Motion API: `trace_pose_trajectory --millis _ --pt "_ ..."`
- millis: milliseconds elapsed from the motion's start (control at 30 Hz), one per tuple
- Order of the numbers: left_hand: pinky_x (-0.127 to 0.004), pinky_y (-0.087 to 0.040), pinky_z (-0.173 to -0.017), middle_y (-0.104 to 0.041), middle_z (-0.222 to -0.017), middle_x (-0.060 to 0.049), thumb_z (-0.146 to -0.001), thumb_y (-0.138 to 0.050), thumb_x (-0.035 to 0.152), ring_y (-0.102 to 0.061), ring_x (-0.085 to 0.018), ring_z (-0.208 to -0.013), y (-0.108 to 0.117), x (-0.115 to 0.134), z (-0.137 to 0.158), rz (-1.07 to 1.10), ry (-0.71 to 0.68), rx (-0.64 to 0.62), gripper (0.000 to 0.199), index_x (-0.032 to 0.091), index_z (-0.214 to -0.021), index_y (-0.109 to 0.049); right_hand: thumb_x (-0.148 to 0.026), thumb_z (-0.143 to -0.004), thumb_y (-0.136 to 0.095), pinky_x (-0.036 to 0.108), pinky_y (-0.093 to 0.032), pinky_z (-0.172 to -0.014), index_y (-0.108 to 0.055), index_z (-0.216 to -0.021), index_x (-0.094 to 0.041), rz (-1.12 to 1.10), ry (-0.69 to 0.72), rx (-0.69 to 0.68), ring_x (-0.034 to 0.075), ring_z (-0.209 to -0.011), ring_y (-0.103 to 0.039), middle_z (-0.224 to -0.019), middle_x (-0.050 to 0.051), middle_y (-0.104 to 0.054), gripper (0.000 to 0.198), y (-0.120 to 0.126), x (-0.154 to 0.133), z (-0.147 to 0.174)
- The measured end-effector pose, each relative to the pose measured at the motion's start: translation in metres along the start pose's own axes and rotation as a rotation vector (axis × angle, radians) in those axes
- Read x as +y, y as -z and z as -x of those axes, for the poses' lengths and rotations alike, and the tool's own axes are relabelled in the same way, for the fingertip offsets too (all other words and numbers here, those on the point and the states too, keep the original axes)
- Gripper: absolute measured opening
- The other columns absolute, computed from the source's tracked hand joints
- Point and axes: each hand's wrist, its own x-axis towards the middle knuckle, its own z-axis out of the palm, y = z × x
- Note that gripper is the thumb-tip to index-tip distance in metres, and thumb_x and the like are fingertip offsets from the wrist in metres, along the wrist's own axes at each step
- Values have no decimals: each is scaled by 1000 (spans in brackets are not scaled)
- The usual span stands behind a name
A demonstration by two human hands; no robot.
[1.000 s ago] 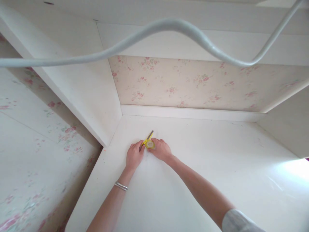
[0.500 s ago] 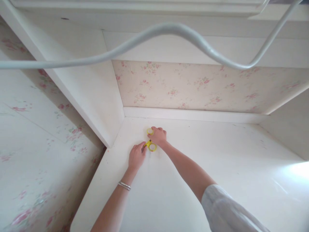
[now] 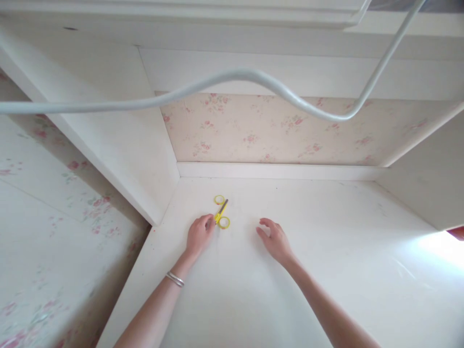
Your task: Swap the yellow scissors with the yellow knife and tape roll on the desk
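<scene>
Right hand (image 3: 273,240) moved clear, fingers spread; left hand (image 3: 200,234) touches yellow tool (image 3: 221,210), pinch unclear, probably steadying it between 2 rings (image 3: 224,228).

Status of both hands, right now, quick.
Left hand: fingertips at the near end of the yellow-and-dark tool; whether they grip it cannot be told.
Right hand: open, holding nothing.

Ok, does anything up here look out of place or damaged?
One thing: the pale cord bends in waves across the upper view, in front of the white woodwork, which looks untidy. Nothing looks spilled or damaged; the yellow tool is right at the left hand.
</scene>
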Motion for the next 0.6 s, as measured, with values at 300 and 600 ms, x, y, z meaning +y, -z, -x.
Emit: trace_pose_trajectory --millis 300,600 --pt "-31 -23 -107 -20 -149 -7 -73 -56 41 -23 -23 -135 3 14 -58 -110 -200 -424 74 20 -139 -28 -33 -84 -44 39 -39 -91 -59 -105 -23 82 -25 80 21 -104 -52 -106 7 -62 28 25 47 75" --pt "-30 -23 -107 -28 -145 -12 -67 -54 34 -26 -24 -133 -3 18 -76 -235 -208 -556 73 14 -135 -35 -32 -85 -43 36 -39 -90 -59 -103 -22 76 26 51 20 -102 -52 -103 6 -63 26 33 45 78"
